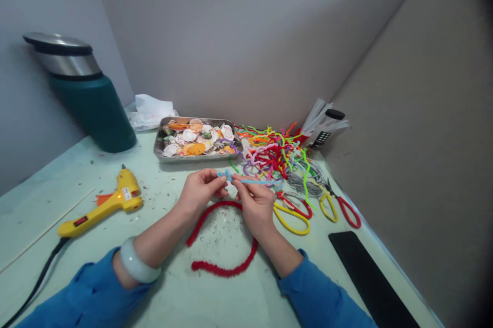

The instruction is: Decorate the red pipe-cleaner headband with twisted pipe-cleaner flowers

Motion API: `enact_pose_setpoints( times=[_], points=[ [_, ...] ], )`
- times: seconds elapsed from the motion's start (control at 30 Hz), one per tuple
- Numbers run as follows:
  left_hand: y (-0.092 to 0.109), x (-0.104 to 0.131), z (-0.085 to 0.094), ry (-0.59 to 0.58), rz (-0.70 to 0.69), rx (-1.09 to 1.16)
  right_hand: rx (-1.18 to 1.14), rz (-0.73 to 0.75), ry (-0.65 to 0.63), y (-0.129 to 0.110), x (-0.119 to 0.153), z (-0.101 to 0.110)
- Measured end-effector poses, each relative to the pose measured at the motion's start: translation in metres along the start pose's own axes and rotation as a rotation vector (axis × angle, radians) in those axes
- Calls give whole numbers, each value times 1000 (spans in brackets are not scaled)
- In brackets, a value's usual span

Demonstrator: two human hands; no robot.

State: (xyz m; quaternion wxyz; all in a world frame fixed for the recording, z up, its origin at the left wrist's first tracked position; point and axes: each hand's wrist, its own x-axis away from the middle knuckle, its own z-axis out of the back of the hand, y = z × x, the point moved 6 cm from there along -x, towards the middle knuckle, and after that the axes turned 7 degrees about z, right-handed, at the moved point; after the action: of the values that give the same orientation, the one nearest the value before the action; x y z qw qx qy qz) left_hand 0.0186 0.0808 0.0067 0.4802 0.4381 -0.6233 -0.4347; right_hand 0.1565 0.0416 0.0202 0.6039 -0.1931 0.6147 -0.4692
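A light blue pipe cleaner (259, 181) is held between my two hands above the table. Its left end is bent into small loops, pinched by the thumb and fingers of my left hand (203, 188). My right hand (257, 204) grips it just beside the loops, and the straight tail runs out to the right over that hand. Beneath my hands a thick red pipe cleaner (227, 270) lies curved in an open ring on the table. My right wrist covers part of it.
A yellow glue gun (125, 192) lies left, near a thin stick (50, 228) and a green bottle (94, 107). Behind stands a metal tray (196, 159) of shells. Colourful pipe cleaners (269, 153), scissors (295, 220), another scissors (344, 207) and a black strip (365, 271) lie right.
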Motion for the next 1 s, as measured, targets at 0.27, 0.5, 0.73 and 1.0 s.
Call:
enact_pose_setpoints(
  times=[0.27,0.5,0.73,1.0],
  points=[
    [1,0,2,19,-245,-332,52,187,-132,-10,2,-5],
    [-5,-4,-3,-97,-49,-113,116,208,-100,-12,-7,6],
    [-7,-3,-6,-125,-54,-200,26,-56,-245,20,-7,0],
    [-5,0,-7,-148,-197,-373,-175,-134,-234,23,-5,-6]
  ],
)
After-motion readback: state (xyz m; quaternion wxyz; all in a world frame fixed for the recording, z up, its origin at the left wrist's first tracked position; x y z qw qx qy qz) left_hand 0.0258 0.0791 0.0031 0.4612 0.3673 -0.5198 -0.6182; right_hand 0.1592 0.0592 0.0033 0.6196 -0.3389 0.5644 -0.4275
